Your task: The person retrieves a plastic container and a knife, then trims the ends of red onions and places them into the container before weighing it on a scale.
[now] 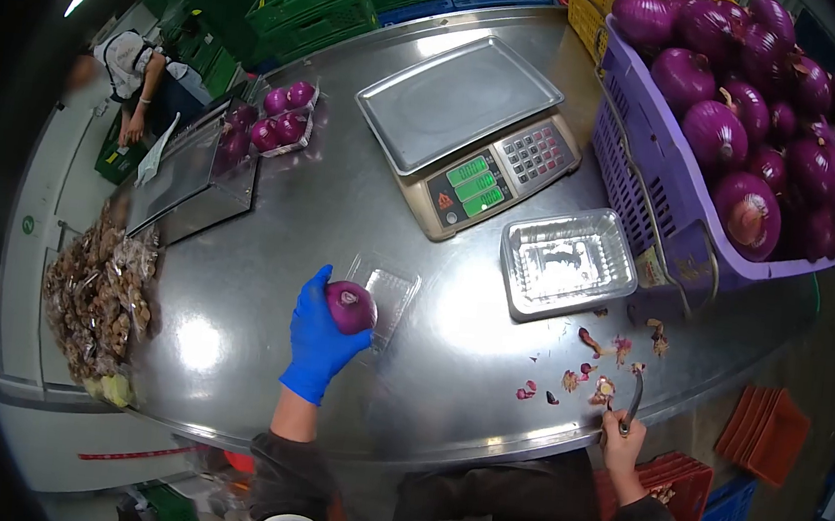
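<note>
My left hand (317, 344), in a blue glove, is closed round a red onion (350, 306). The onion's pale cut end shows. Just beyond it, partly hidden by the onion, a clear plastic tray (397, 299) lies on the metal table. At the table's near edge, my bare right hand (623, 445) grips a small knife (637, 392), whose dark, slightly curved blade points away from me. Onion trimmings and bits of skin (572, 380) are scattered beside the knife. Behind them sits a clear plastic container (568, 265), perhaps several nested together.
A scale (458, 104) stands at the table's far middle. To its right is a purple crate (662, 174) heaped with red onions (716, 134). Packed onions (283, 117) and a metal wrapping machine (206, 185) are at left, near bagged ginger-like roots (102, 296). Another person (134, 73) works beyond.
</note>
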A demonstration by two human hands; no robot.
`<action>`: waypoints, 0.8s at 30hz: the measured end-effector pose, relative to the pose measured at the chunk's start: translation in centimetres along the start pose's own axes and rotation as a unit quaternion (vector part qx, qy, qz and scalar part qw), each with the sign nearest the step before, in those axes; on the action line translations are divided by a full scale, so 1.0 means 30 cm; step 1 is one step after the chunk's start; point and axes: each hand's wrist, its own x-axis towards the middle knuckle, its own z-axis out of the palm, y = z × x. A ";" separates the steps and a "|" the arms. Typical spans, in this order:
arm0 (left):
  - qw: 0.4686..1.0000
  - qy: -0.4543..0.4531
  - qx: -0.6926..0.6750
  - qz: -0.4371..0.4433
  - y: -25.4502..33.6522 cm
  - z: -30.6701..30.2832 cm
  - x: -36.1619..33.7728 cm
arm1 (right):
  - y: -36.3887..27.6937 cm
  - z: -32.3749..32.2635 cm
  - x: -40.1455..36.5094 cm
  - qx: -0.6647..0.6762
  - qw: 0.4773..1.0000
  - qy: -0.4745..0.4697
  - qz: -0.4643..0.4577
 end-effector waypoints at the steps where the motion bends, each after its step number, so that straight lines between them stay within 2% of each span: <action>1: 0.997 -0.064 0.043 -0.027 0.006 -0.018 0.013 | 0.006 -0.002 0.001 -0.002 1.000 0.001 -0.003; 2: 0.987 -0.126 0.087 -0.054 0.012 -0.030 0.026 | 0.005 0.001 0.002 -0.003 1.000 0.001 -0.006; 3: 0.987 -0.126 0.089 -0.053 0.012 -0.028 0.040 | -0.002 0.006 0.001 -0.001 1.000 0.000 -0.005; 5: 0.954 -0.244 0.162 -0.060 0.001 0.010 0.062 | -0.023 0.006 -0.004 0.000 1.000 -0.001 -0.006; 9: 0.950 -0.267 0.155 -0.044 -0.034 0.071 0.065 | -0.025 0.008 -0.008 0.022 1.000 -0.003 0.007; 13: 0.976 -0.147 0.157 0.026 -0.024 0.121 -0.019 | -0.041 0.022 -0.013 0.025 0.999 0.017 0.014; 15: 0.973 -0.100 0.199 0.057 0.065 0.149 -0.068 | -0.021 0.014 -0.027 0.018 1.000 0.024 0.008; 17: 0.972 -0.065 0.217 0.066 -0.003 0.224 -0.075 | 0.013 0.014 -0.022 -0.074 0.996 0.035 -0.026; 18: 0.969 -0.039 0.232 0.077 -0.019 0.233 -0.068 | 0.013 0.014 -0.023 -0.071 0.996 0.035 -0.032; 20: 0.977 -0.028 0.192 0.084 -0.075 0.208 -0.032 | 0.001 0.014 -0.026 -0.133 0.987 0.041 -0.076; 22: 0.989 0.006 0.130 0.068 -0.160 0.186 0.035 | -0.003 0.016 -0.024 -0.137 0.986 0.032 -0.093; 24: 0.985 0.021 0.152 0.075 -0.257 0.161 0.148 | -0.016 0.016 -0.028 -0.145 0.983 0.027 -0.107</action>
